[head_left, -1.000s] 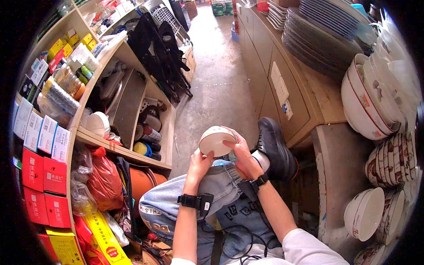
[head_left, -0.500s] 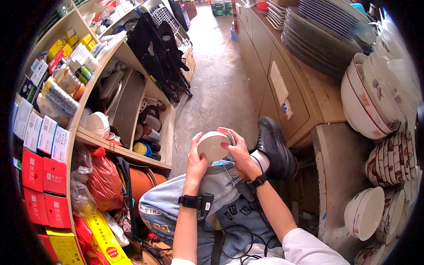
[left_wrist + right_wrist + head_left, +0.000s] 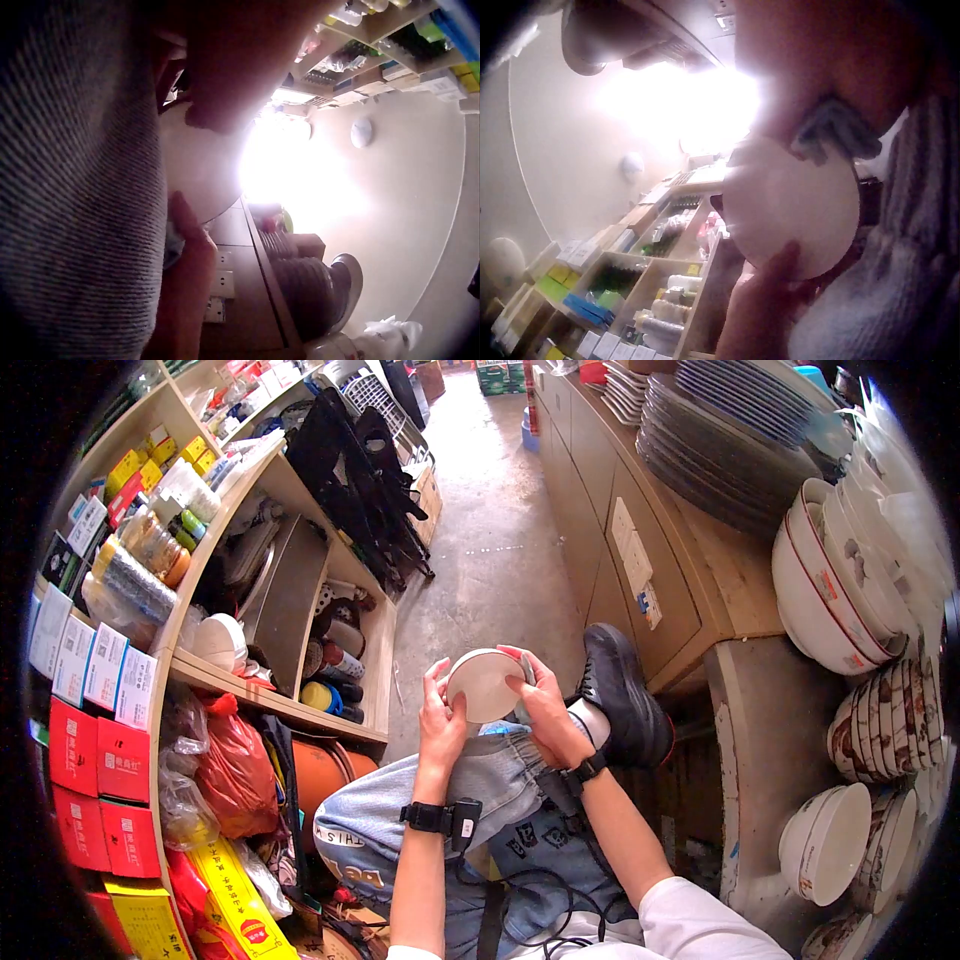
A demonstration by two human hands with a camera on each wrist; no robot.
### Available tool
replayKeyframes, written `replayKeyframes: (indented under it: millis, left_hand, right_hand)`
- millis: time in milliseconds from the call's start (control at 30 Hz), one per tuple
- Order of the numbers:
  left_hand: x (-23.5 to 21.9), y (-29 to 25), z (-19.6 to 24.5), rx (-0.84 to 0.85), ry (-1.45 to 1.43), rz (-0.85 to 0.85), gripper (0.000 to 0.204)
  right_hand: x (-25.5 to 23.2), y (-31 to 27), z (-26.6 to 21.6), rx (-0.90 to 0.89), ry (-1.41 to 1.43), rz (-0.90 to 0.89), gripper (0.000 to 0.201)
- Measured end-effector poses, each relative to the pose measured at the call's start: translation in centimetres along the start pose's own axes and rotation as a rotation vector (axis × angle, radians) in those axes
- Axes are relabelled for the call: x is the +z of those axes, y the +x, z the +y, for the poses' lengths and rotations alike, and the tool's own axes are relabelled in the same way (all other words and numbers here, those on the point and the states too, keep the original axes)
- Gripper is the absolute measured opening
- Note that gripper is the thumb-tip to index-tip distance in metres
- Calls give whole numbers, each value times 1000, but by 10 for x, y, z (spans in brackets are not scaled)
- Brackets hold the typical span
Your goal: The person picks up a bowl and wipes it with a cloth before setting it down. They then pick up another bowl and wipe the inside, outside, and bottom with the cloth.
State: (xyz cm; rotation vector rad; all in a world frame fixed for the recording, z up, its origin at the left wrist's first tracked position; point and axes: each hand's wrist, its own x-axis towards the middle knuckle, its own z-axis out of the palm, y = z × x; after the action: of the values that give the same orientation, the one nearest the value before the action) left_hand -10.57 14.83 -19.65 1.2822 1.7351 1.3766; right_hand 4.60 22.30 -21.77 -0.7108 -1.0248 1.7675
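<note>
A round white bowl (image 3: 485, 686) is held between both hands above the person's raised knee, its pale round face toward the head camera. The left hand (image 3: 442, 720) grips its left side, thumb on the face. On the opposite side the right hand (image 3: 543, 705) pinches the rim, thumb on the face and fingers behind. A bluish-grey cloth (image 3: 838, 133) shows beside the bowl at the right hand in the right wrist view. The bowl's pale face (image 3: 199, 161) also shows in the left wrist view, with a thumb or finger on it.
Shelves (image 3: 165, 650) with boxes and bags stand at the left. On the right, a wooden counter (image 3: 700, 550) bears stacked plates (image 3: 700, 470) and large bowls (image 3: 815, 595); smaller bowls (image 3: 825, 845) stand lower. A black shoe (image 3: 625, 695) is beside the right hand. Black cables lie across the lap.
The bowl has turned so its face is more toward the head camera, and it sits slightly lower. The left hand's fingers have moved up along its left side.
</note>
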Motion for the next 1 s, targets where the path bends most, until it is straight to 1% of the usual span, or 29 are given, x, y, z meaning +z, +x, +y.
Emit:
replayKeyframes:
  millis: [67, 133, 167, 233, 267, 333, 400, 467, 500, 567, 600, 667, 700, 767, 833, 900, 967, 1000]
  left_hand:
    - [-1, 0, 1, 18, 44, 8, 49]
    - [-3, -1, 1, 126, 225, 44, 45]
    - [-4, -2, 0, 126, 225, 44, 45]
    - [-4, -2, 0, 75, 224, 65, 38]
    - [-4, -3, 0, 75, 224, 65, 38]
    - [-4, -5, 9, 11, 244, -3, 35]
    - [-3, -4, 9, 7, 244, -8, 33]
    - [-3, -4, 9, 4, 243, -14, 32]
    - [-3, -4, 8, -5, 237, -28, 32]
    - [-3, -4, 8, -15, 232, -41, 32]
    - [-3, -5, 10, -38, 269, -45, 32]
    - [-3, -5, 13, -63, 305, -48, 32]
    - [-4, -5, 13, -80, 311, -57, 33]
    - [-4, -6, 11, -97, 316, -67, 33]
    - [-5, -6, 7, -64, 292, -97, 36]
    - [-6, -6, 7, -88, 302, -119, 37]
    - [-6, -6, 11, -113, 314, -141, 38]
    - [-6, -6, 13, -110, 303, -152, 38]
  right_hand:
    - [3, -2, -4, -26, -39, -21, 42]
    - [4, -3, -5, -14, -47, -46, 40]
    - [4, -3, -5, -2, -55, -70, 38]
    - [4, -3, -4, -23, -84, -98, 36]
    - [3, -3, -3, -44, -114, -127, 35]
    - [5, -5, -8, -41, -76, -137, 34]
    - [5, -5, -10, -37, -38, -146, 33]
    - [5, -4, -8, -102, -32, -169, 38]
    - [5, -4, -8, -101, -33, -168, 38]
    - [7, -5, -8, -129, -19, -174, 47]
    - [6, -4, -6, -129, -19, -173, 47]
    - [4, -2, 0, -57, 72, -175, 53]
    - [5, -3, -2, -56, 72, -176, 53]
    - [6, -5, -8, 54, 76, -159, 54]
    - [6, -4, -10, 54, 58, -177, 53]
    - [5, -3, -8, 54, 40, -195, 52]
    - [2, -2, -3, -123, -22, -277, 48]
    - [2, -3, -5, -122, -21, -277, 48]
